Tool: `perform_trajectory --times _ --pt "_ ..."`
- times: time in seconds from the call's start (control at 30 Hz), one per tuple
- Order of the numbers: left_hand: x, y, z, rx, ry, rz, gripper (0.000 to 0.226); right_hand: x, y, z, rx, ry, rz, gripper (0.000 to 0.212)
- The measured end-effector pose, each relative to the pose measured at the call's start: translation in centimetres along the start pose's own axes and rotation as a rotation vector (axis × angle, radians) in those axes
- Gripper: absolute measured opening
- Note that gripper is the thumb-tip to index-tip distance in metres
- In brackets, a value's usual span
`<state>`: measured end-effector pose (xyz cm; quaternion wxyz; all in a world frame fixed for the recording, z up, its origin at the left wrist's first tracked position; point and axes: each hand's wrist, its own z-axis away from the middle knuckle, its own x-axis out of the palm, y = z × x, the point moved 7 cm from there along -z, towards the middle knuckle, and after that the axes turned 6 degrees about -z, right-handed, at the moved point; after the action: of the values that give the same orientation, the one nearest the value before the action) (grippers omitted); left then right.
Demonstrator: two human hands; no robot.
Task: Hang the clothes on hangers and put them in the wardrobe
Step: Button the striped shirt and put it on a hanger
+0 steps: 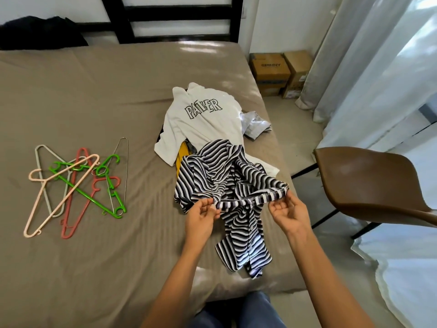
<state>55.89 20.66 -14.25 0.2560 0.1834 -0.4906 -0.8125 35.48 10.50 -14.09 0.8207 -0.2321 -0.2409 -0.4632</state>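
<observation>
While both the left hand [205,215] and right hand [287,213] pinch the striped top's [220,176] hem over the bed [94,95], straightening seems underway; next, fetching a hanger [61,190] from the pile nearby

About seven hangers [60,195] are lying tangled on the bed [94,91], exact count unclear. Two cardboard boxes [269,69] and one chair [369,181] are standing on the floor [295,126].

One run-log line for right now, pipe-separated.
striped top: off hanger, partly on bed | left hand: pinches its edge | right hand: pinches its edge | hangers: piled on bed, untouched
</observation>
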Motion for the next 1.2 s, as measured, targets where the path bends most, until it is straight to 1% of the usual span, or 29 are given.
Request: perform_trajectory --times 0.03,0.07,0.1,0.13,0.17,0.2,0.23,0.3,0.33,0.43,0.53,0.63,0.7,0.8,0.93,1.03,1.2 --pt "-0.2 -0.1 0.1 -0.002 0.008 0.010 0.018 0.4 -0.4 -0.3 -0.006 -0.043 -0.021 0.060" --pt "-0.4 -0.1 0.2 -0.001 0.020 0.015 0.018 1.0 -0.6 -0.3 -0.015 -0.082 0.006 0.078" --pt "-0.6 0.0 0.3 0.005 0.030 0.019 0.017 1.6 -0.7 -0.2 -0.025 -0.123 0.067 0.084" --pt "-0.8 0.2 0.4 0.016 0.041 0.024 0.017 2.5 -0.6 0.4 -0.037 -0.173 0.171 0.077" --pt "-1.0 0.6 0.4 0.030 0.051 0.032 0.019 3.3 -0.3 1.2 -0.070 -0.206 0.327 0.059" --pt "-1.1 1.0 0.3 0.045 0.053 0.033 0.021 4.2 -0.2 2.1 -0.157 -0.226 0.517 0.037" --pt "-1.2 1.5 0.2 0.062 0.040 0.027 0.022 5.0 -0.3 3.0 -0.288 -0.248 0.714 0.022" --pt "-0.9 2.3 0.0 0.094 -0.037 -0.027 0.023 6.2 -0.1 4.7 -0.550 -0.302 1.039 0.019" --pt "-0.6 2.7 -0.1 0.105 -0.087 -0.064 0.023 6.5 0.4 5.3 -0.620 -0.336 1.156 0.019" --pt "0.6 3.7 0.0 0.099 -0.197 -0.118 0.021 6.3 2.8 5.5 -0.679 -0.414 1.400 0.018" --pt "1.7 4.6 0.4 0.100 -0.233 -0.173 0.023 6.1 4.6 5.6 -0.786 -0.466 1.604 0.019" --pt "2.0 4.8 0.4 0.083 -0.228 -0.209 0.026 5.8 5.1 5.8 -0.865 -0.465 1.706 0.019" --pt "2.0 4.8 0.4 0.075 -0.230 -0.235 0.027 5.7 5.1 5.8 -0.881 -0.462 1.733 0.019" --pt "2.1 4.9 0.3 0.083 -0.230 -0.303 0.029 5.5 5.1 5.9 -0.862 -0.459 1.726 0.022" --pt "2.3 5.4 0.2 0.128 -0.223 -0.422 0.031 5.0 4.9 5.9 -0.827 -0.413 1.677 0.023" --pt "2.3 5.5 0.2 0.143 -0.221 -0.502 0.032 4.5 5.2 6.1 -0.816 -0.412 1.694 0.024" --pt "2.1 4.8 0.4 0.167 -0.211 -0.513 0.031 3.4 5.9 6.2 -0.786 -0.427 1.724 0.022"
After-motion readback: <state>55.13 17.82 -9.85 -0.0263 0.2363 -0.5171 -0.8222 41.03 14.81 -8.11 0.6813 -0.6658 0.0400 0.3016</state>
